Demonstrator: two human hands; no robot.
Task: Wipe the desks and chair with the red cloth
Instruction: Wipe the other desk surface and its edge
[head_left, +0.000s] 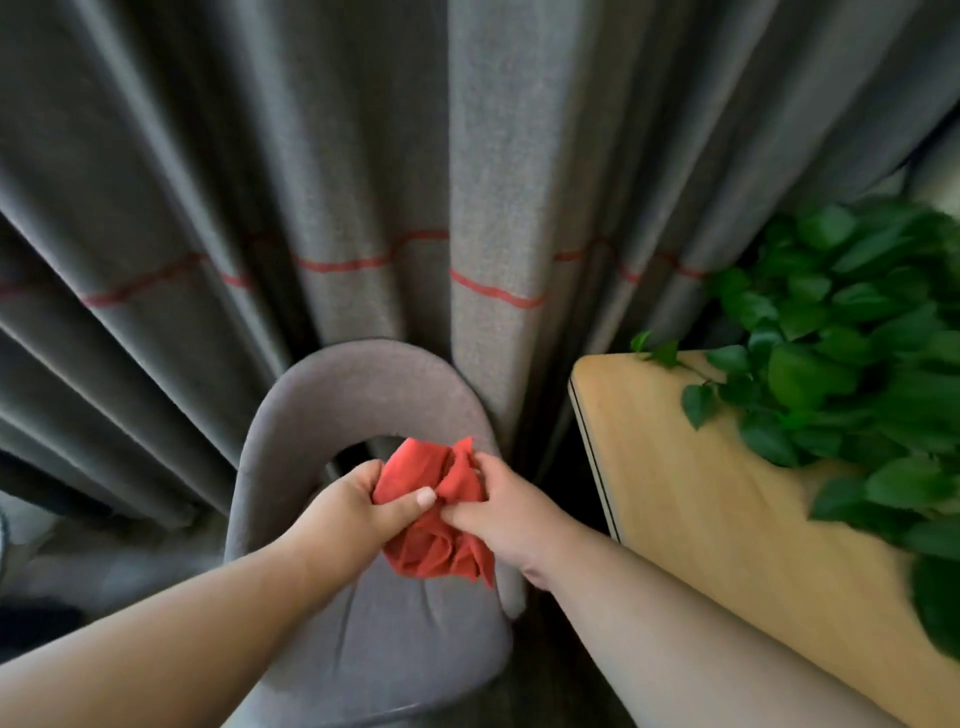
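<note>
Crumpled red cloth (434, 514) (both hands)

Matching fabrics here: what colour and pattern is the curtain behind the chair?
Grey curtain with one thin red horizontal stripe; shown in the head view, the only one.

- Grey curtain (322, 171) hangs in deep folds across the whole back, with a thin red stripe (496, 295) running across it.
- Leafy green plant (852, 353) at right, slightly blurred.
- Dark floor (561, 675) below.
</note>
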